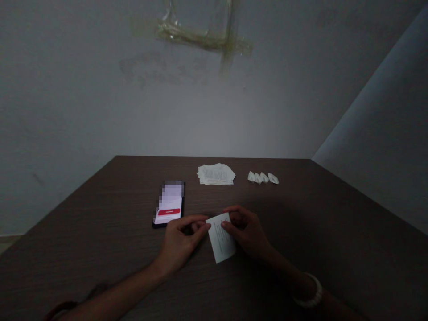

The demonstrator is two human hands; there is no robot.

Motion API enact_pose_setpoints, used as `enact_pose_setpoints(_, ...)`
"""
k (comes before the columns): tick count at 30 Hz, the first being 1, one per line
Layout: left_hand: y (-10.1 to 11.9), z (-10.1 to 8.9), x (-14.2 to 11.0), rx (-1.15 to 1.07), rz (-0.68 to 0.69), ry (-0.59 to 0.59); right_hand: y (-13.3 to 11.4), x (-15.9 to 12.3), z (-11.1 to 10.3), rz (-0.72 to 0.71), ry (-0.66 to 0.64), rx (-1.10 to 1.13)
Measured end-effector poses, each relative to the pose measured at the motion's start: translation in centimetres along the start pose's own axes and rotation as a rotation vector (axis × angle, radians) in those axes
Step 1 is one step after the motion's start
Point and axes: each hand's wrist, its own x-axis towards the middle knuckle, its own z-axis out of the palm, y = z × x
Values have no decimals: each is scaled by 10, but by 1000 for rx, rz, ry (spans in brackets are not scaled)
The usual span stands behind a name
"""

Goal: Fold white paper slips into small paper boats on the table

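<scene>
A small white slip of paper with faint print lies on the dark wooden table between my two hands. My left hand pinches its upper left edge with thumb and fingertips. My right hand holds its right edge, fingers curled over the paper. A white bangle sits on my right wrist.
A phone with a lit screen lies left of my hands. A stack of similar paper slips rests near the far edge, with a row of small folded paper pieces to its right. A wall with old tape marks stands behind.
</scene>
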Motion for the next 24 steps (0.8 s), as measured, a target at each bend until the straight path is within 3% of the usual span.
enact_pose_setpoints(24,0,0,1,-8,-28,-10,0,0,0,-15,17,-22)
